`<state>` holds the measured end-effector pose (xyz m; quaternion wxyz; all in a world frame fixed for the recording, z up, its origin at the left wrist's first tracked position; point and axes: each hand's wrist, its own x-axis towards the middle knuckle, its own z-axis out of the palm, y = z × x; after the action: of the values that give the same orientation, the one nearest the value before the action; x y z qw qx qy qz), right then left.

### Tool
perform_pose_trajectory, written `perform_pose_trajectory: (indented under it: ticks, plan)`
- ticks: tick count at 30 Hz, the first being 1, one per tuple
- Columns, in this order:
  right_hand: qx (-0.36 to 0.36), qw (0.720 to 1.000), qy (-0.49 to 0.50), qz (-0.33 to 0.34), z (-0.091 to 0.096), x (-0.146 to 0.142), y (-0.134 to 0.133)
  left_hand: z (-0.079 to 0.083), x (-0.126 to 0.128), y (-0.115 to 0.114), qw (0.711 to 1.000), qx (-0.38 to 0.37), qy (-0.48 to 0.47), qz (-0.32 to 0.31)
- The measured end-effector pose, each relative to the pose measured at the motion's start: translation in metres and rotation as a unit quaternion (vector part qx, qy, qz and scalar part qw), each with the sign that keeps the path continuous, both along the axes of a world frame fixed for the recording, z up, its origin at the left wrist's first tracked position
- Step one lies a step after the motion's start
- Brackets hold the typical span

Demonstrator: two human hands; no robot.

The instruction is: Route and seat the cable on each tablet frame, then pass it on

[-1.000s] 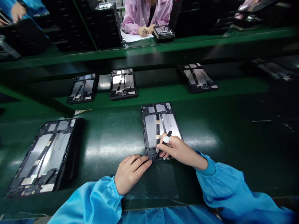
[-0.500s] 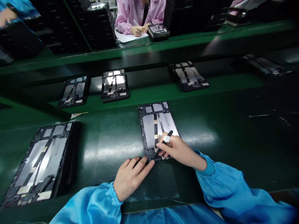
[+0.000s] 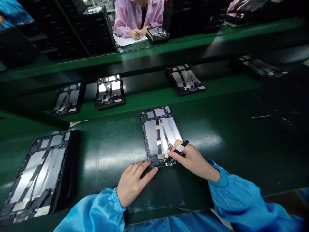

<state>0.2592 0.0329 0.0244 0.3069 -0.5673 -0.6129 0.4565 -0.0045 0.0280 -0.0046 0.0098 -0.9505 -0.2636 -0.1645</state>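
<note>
A tablet with its back off [image 3: 150,137] lies on the green bench in front of me, baring its silvery battery, flat cables and small boards. My right hand [image 3: 190,159] pinches a slim black tool with a white band [image 3: 180,148] like a pen; I cannot tell its exact kind. The tool's tip meets the tablet's lower end, near a small circuit board [image 3: 171,163]. At the lower left corner, my left hand [image 3: 135,182] rests with fingers stretched out, thumb and fingertips touching the tablet's edge.
Another opened tablet [image 3: 40,174] lies on a black stack at left. Beyond the bench, a lower strip carries several more, including one tablet [image 3: 109,90]. A green post [image 3: 36,112] stands left. Across, a person in pink [image 3: 138,19] writes on paper [image 3: 130,40].
My right hand and the black tool have shifted right along the tablet's lower end, uncovering a pale patch there. My left hand stays at the corner. The whole view has shifted slightly.
</note>
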Motion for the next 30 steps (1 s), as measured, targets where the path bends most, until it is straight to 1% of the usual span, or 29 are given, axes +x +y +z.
perform_pose_trajectory:
  ticks: [6, 11, 20, 27, 29, 30]
  plan:
    - [0.003, 1.0, -0.006, 0.001, -0.004, 0.002, -0.001, -0.002, 0.005, -0.001, 1.0, 0.024, 0.018, -0.002]
    - [0.02, 1.0, -0.008, 0.006, -0.003, 0.004, -0.002, -0.001, 0.007, -0.002, 1.0, 0.022, 0.016, -0.003]
    - [0.012, 1.0, -0.019, 0.011, 0.001, 0.004, -0.003, -0.003, 0.008, -0.006, 0.999, -0.021, 0.02, 0.015]
    - [0.017, 0.999, -0.029, 0.018, 0.006, 0.006, -0.005, 0.007, 0.028, -0.008, 0.997, -0.047, 0.037, 0.038]
    - [0.03, 0.999, -0.019, 0.003, 0.003, 0.01, -0.007, 0.006, 0.028, -0.006, 0.998, -0.059, 0.024, 0.027]
    - [0.05, 0.998, -0.01, -0.025, 0.001, 0.012, -0.007, 0.005, 0.025, -0.004, 0.997, -0.07, 0.01, 0.014]
